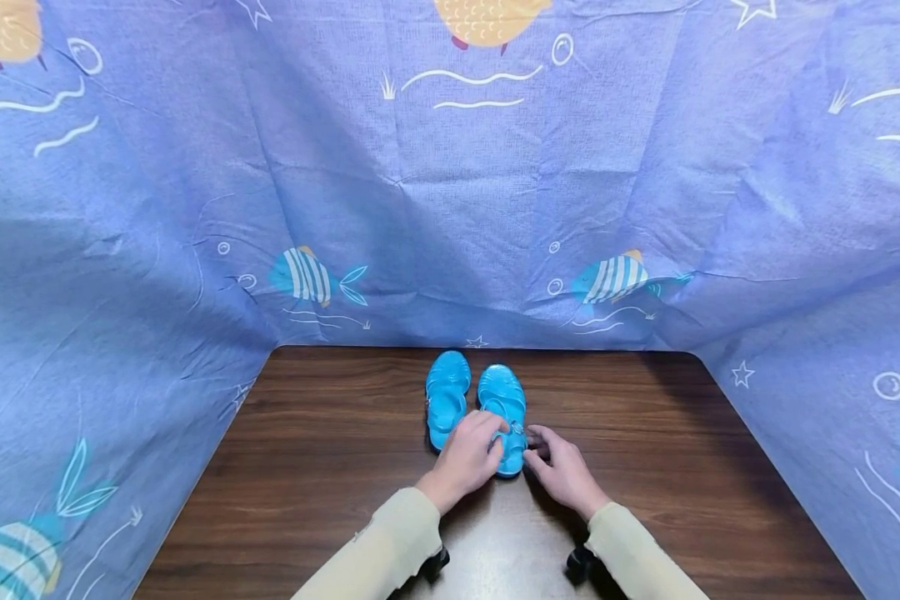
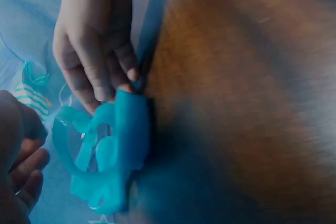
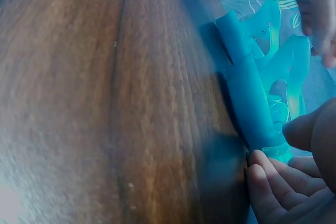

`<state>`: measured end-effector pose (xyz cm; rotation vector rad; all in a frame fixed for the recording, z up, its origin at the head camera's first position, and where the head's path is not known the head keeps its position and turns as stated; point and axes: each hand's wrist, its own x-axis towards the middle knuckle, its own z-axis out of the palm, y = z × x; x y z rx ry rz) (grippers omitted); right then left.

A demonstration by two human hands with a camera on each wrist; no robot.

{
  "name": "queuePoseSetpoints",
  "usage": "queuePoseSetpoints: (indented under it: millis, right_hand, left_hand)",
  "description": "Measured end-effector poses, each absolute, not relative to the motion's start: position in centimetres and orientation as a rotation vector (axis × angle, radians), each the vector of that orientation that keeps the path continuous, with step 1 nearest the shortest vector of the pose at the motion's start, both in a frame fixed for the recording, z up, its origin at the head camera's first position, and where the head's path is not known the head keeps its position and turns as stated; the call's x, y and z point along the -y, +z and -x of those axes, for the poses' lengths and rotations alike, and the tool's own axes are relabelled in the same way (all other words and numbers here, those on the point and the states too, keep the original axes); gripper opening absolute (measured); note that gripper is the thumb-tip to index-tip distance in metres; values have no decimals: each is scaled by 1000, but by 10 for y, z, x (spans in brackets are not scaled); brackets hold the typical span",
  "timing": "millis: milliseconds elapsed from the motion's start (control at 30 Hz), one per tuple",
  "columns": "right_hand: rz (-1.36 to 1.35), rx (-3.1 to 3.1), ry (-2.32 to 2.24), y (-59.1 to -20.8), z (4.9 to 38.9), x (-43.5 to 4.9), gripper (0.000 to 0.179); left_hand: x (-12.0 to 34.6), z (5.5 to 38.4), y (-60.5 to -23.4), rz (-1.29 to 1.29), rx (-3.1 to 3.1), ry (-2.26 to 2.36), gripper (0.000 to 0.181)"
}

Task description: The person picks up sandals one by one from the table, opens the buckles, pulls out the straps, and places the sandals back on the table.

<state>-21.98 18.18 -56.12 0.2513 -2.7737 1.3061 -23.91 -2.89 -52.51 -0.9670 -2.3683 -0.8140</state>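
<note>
Two bright blue sandals lie on the table, toes toward the back. The right sandal (image 1: 501, 385) sits slightly nearer than the left sandal (image 1: 447, 379). Above the right sandal's strap, my left hand (image 1: 461, 458) hovers with loosely bent fingers, which in the left wrist view stand apart from the sandal. At that sandal's right side is my right hand (image 1: 562, 473). Its fingertips (image 3: 258, 157) are right at the edge of the sole in the right wrist view, with the thumb (image 3: 302, 132) apart above them. A small round ornament (image 1: 517, 428) shows on the outer strap.
A dark wood-grain table (image 1: 330, 500) carries the sandals. Blue cloth (image 1: 465, 208) printed with fish hangs behind it and along both sides. Dark objects (image 1: 581, 562) show beneath the wrists.
</note>
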Motion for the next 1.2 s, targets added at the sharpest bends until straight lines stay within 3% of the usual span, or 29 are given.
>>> queuePoseSetpoints:
  millis: [233, 467, 867, 1200]
  right_hand:
    - [-235, 2737, 1297, -564, 224, -183, 38]
    - [-242, 2712, 1237, -565, 227, -185, 22]
    - [-259, 2667, 1222, -565, 228, -189, 14]
    - [-270, 2642, 1192, -567, 233, -189, 11]
  left_hand:
    - [15, 263, -511, 1138, 2521, -584, 17]
    - [6, 279, -513, 1289, 2648, -321, 20]
    - [-4, 287, -512, 1250, 2792, -134, 15]
    - [-3, 294, -512, 1282, 2896, -321, 18]
